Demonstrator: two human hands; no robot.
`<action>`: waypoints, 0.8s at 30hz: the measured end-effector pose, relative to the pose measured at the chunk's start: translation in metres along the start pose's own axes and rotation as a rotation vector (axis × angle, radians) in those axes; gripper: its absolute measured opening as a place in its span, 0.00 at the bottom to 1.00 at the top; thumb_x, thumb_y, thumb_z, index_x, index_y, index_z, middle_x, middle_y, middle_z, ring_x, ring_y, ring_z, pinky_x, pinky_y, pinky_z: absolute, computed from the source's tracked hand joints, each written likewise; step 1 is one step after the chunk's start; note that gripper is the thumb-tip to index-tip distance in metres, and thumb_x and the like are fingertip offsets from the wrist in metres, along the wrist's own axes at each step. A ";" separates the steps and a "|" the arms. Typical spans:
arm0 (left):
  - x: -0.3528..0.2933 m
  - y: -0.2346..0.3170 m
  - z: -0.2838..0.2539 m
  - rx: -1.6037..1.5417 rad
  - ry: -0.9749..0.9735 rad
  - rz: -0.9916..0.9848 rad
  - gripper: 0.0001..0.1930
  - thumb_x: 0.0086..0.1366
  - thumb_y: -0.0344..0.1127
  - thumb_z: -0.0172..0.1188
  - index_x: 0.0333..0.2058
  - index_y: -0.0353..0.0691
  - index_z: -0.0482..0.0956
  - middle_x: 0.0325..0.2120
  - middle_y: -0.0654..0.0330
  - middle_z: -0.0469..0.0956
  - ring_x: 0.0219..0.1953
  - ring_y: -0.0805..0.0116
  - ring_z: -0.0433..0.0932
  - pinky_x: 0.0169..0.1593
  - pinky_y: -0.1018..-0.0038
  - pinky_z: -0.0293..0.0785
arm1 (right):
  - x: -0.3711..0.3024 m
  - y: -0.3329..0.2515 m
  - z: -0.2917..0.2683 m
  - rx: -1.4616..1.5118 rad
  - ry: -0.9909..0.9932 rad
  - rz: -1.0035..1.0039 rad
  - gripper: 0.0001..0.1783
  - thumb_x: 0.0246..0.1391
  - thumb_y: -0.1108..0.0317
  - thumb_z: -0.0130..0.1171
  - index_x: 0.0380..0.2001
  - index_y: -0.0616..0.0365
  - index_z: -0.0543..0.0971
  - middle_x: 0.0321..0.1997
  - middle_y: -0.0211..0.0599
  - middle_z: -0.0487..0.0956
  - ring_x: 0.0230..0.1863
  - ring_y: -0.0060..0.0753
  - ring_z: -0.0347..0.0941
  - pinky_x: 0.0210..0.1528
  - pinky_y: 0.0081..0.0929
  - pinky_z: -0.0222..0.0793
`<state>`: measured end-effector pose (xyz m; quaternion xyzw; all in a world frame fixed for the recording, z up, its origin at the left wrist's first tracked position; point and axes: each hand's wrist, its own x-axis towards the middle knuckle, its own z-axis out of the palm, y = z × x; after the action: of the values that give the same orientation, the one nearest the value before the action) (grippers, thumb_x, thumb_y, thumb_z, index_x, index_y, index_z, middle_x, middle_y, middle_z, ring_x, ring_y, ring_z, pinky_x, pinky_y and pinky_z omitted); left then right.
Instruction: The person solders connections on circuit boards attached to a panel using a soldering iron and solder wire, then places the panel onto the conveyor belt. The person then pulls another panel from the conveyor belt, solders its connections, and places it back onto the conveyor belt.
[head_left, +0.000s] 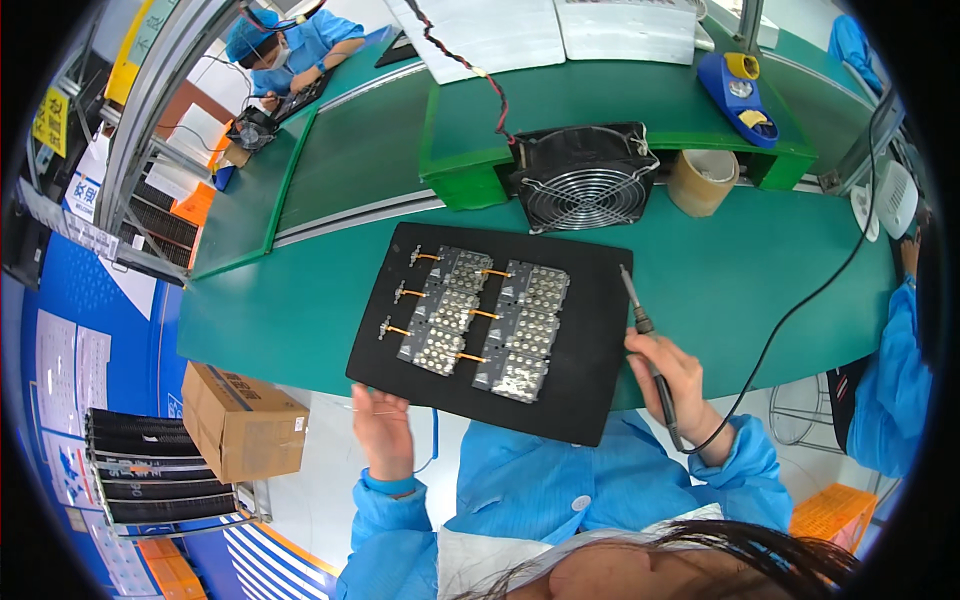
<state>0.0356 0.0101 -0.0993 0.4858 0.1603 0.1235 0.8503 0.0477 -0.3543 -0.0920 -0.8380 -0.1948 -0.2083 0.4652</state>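
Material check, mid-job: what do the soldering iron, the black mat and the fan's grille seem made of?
Soldering iron: silvery shaft, likely metal by its sheen; dark handle, probably plastic or rubber.
Black mat: matte and even, perhaps rubber or foam, can't tell which.
Fan grille: shiny concentric rings suggest bright metal wire.
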 end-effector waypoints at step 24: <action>0.271 0.104 -0.015 -0.304 0.373 0.462 0.15 0.72 0.31 0.43 0.55 0.44 0.63 0.51 0.56 0.69 0.50 0.56 0.72 0.56 0.48 0.71 | -0.001 0.000 -0.007 -0.197 0.114 0.105 0.17 0.49 0.86 0.55 0.45 0.65 0.75 0.33 0.48 0.79 0.30 0.38 0.79 0.32 0.27 0.74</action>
<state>0.2732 0.1727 -0.0575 0.3461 0.1788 0.4222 0.8185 0.0453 -0.3603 -0.0895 -0.8754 -0.1026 -0.2491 0.4013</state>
